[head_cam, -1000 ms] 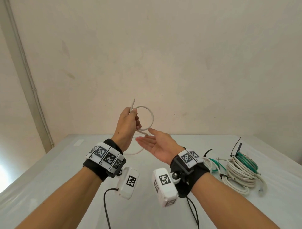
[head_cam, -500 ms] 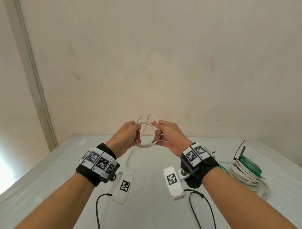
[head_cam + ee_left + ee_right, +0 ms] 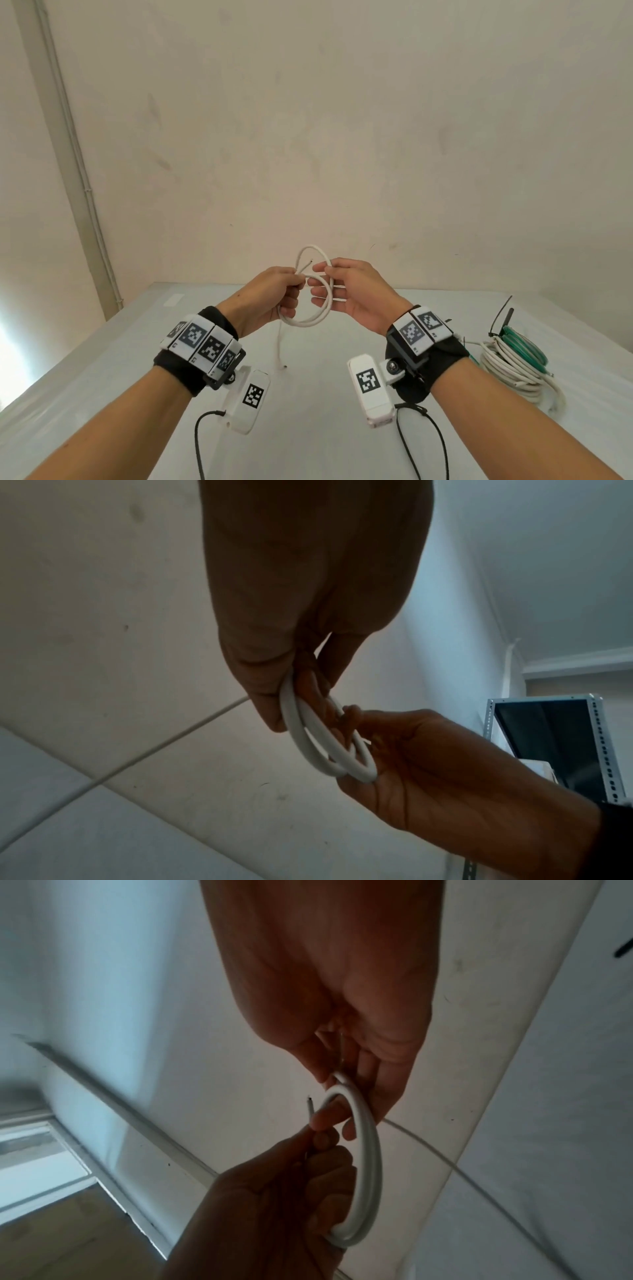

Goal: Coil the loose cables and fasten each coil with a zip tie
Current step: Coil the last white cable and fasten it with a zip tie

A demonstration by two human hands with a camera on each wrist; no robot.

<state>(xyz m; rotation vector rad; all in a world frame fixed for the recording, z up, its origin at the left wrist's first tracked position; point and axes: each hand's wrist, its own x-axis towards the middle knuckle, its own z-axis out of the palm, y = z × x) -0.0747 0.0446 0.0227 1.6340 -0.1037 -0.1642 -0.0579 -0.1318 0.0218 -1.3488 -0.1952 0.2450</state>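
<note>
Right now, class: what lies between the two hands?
In the head view, only the white cable's loops span the gap between left hand and right hand; both grip them.

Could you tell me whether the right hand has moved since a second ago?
Yes. The right hand has risen from open-palmed below the white cable loop to pinch it opposite the left hand, above the table's far edge.

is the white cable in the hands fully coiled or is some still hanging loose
Partly coiled. The white cable forms about two loops held between the left hand and right hand, while a loose tail hangs down toward the table.
</note>
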